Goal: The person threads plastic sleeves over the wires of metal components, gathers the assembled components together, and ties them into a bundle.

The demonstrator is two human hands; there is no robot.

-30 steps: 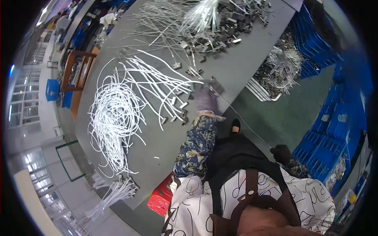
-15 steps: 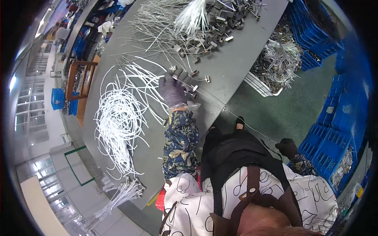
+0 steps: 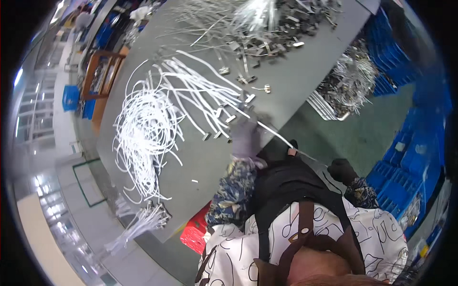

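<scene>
My left hand [image 3: 247, 136], in a grey glove, is low over the table's near edge; its fingers are smeared by motion. Just past its fingertips a white tube [image 3: 274, 133] slants out over the edge. A thin wire [image 3: 307, 156] runs on from the tube's end toward my right hand [image 3: 341, 170]. That hand, in a dark glove, is closed around the wire's end off the table. Small metal connectors [image 3: 230, 118] lie by my left fingers, at the ends of white tubes [image 3: 200, 83] fanned across the table. One loose connector [image 3: 267, 88] sits farther right.
On the grey table [image 3: 191, 157] a tangled heap of white tubing [image 3: 148, 128] lies left. A pile of wires with connectors [image 3: 267, 43] covers the far side. Right of the table stand a white basket of cables [image 3: 329, 107] and blue crates [image 3: 393, 176]. A wooden chair [image 3: 100, 74] is beyond the left edge.
My left hand has come back toward me and rightward, to the table's near edge. A white tube now lies along the line where only thin wire stretched before. My right hand has barely moved.
</scene>
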